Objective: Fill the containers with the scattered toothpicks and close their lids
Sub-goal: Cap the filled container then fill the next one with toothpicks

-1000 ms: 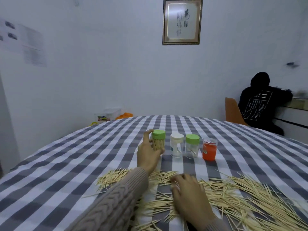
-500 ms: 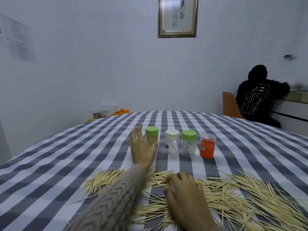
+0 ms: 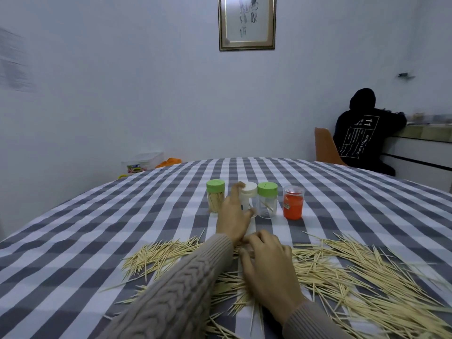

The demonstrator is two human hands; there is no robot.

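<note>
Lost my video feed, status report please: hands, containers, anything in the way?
Left hand gripping white-lidded container. Right hand resting on scattered toothpicks. Left green-lidded container full, lid on. Nothing blocking.

A table covered in a grey-and-white checked cloth (image 3: 122, 228) fills the lower part of the view. On the white wall beyond its far edge hangs a framed sheet of brush calligraphy (image 3: 247, 22). Off the table's far left corner sits a clear plastic box (image 3: 143, 162) with something orange (image 3: 168, 162) beside it, possibly cloth. Past the table's far right corner, a person in a black hooded top (image 3: 362, 133) sits on an orange chair (image 3: 325, 149), leaning on a counter (image 3: 420, 138). Blurred papers (image 3: 14, 62) are fixed to the wall left of the table.
</note>
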